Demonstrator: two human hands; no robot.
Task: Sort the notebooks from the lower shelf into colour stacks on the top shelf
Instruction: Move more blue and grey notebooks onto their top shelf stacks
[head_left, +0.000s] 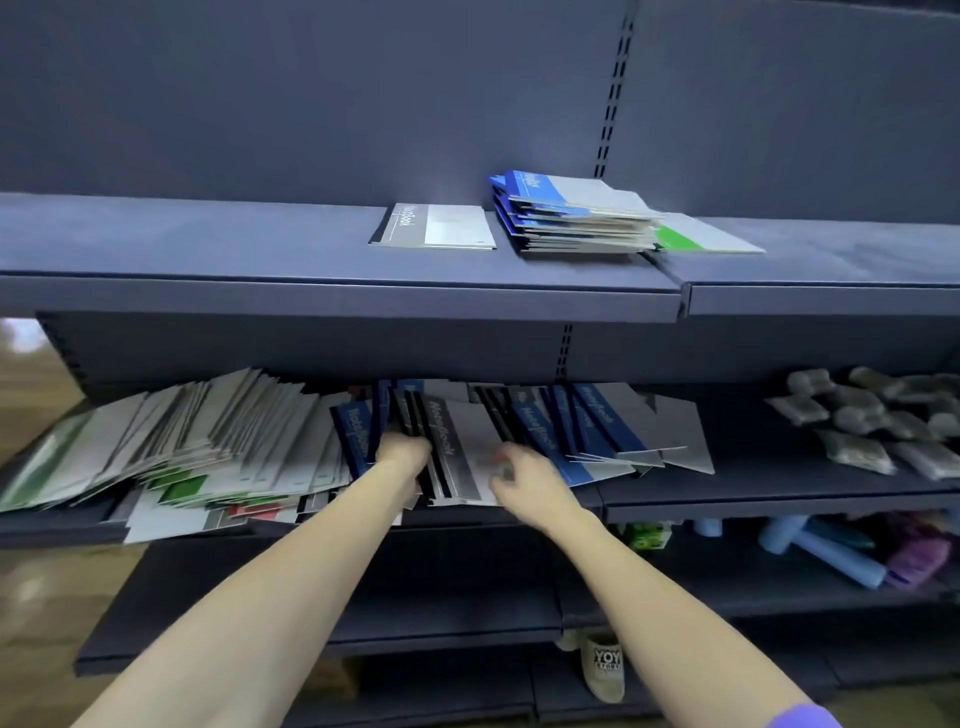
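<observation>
Both hands reach into the leaning notebooks (291, 441) on the lower shelf (727, 499). The left hand (402, 451) has its fingers tucked between covers, gripping black notebooks (447, 452); the right hand (524, 486), just beside it, curls blurred over them, grip unclear. Above the hands, the blue stack (574, 218) sits on the top shelf (311, 291).

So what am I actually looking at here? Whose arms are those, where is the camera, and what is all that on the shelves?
There is no machine here. The arms are a person's, filmed by one wide-angle camera worn on their head, looking forward and down.

On the top shelf are three sorted lots: a single black notebook, a blue stack and a green notebook partly tucked under it.

The lower shelf holds a long leaning row of mixed notebooks not yet sorted, with small packets to the right.

The left hand reaches in among the black-spined notebooks, fingers hidden. The right hand curls at their covers; blur hides whether it grips one.
</observation>
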